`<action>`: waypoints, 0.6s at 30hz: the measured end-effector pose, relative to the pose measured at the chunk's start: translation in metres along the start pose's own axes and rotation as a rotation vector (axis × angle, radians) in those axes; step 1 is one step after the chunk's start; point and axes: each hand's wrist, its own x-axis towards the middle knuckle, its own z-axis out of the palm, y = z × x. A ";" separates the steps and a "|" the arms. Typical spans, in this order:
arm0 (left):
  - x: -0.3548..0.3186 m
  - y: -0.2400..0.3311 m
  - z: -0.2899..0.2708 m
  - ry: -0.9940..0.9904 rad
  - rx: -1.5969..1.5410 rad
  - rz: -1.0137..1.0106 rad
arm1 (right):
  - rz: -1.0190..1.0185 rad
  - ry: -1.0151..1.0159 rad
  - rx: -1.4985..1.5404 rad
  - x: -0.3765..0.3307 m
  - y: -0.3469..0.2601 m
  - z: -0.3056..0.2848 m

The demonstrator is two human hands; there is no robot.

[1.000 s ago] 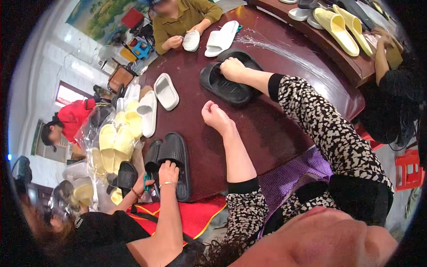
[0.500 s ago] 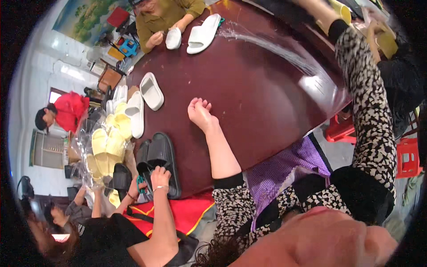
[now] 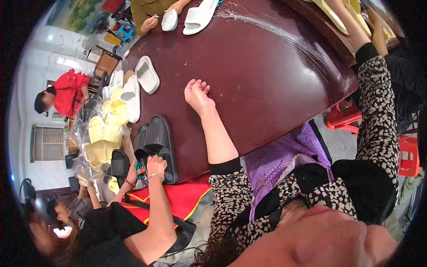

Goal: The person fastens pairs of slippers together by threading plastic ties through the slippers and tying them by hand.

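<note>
My left hand [image 3: 199, 95] lies palm up on the dark red table [image 3: 253, 102], its fingers loosely curled and apart with nothing in them. My right arm stretches far to the upper right, where my right hand [image 3: 341, 8] reaches the top edge of the picture beside yellow slippers [image 3: 332, 18]. Its fingers are cut off, so whether it grips a slipper cannot be seen. A bundle of thin clear plastic strands [image 3: 284, 35] lies on the table between my hands. The nearest footwear left of my left hand is a white slipper [image 3: 147, 75].
At the left a co-worker's hands hold green-handled scissors [image 3: 139, 169] by black slippers [image 3: 158, 142]. Yellow slippers in clear plastic [image 3: 104, 135] crowd the left edge. Across the table another person handles a white slipper [image 3: 169, 21]. A red stool [image 3: 342, 116] stands at the right.
My right arm has swung rightward, and the hand, blurred before, is now beside the yellow slippers. The whole view has shifted a little. My left hand keeps its loosely curled pose on the table.
</note>
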 end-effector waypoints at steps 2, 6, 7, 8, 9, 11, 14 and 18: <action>0.008 0.012 -0.021 0.026 0.016 0.025 | 0.038 0.015 0.083 -0.028 -0.092 0.012; -0.006 0.003 0.005 -0.035 -0.008 -0.013 | 0.054 -0.219 0.133 -0.074 -0.068 0.021; -0.007 0.002 0.007 -0.043 -0.013 -0.022 | -0.007 -0.309 0.109 -0.089 -0.052 0.033; -0.008 0.001 0.009 -0.051 -0.018 -0.031 | -0.004 -0.308 0.105 -0.105 -0.037 0.040; -0.011 -0.006 0.013 -0.059 -0.029 -0.055 | -0.048 -0.329 -0.045 -0.124 -0.020 0.044; -0.010 -0.001 0.009 -0.051 -0.028 -0.047 | -0.148 -0.341 -0.296 -0.133 -0.017 0.058; -0.007 0.005 0.003 -0.044 -0.026 -0.043 | -0.093 -0.482 -0.387 -0.125 -0.029 0.061; -0.008 0.007 0.007 -0.052 -0.033 -0.059 | 0.123 -0.504 -0.055 -0.104 -0.053 0.051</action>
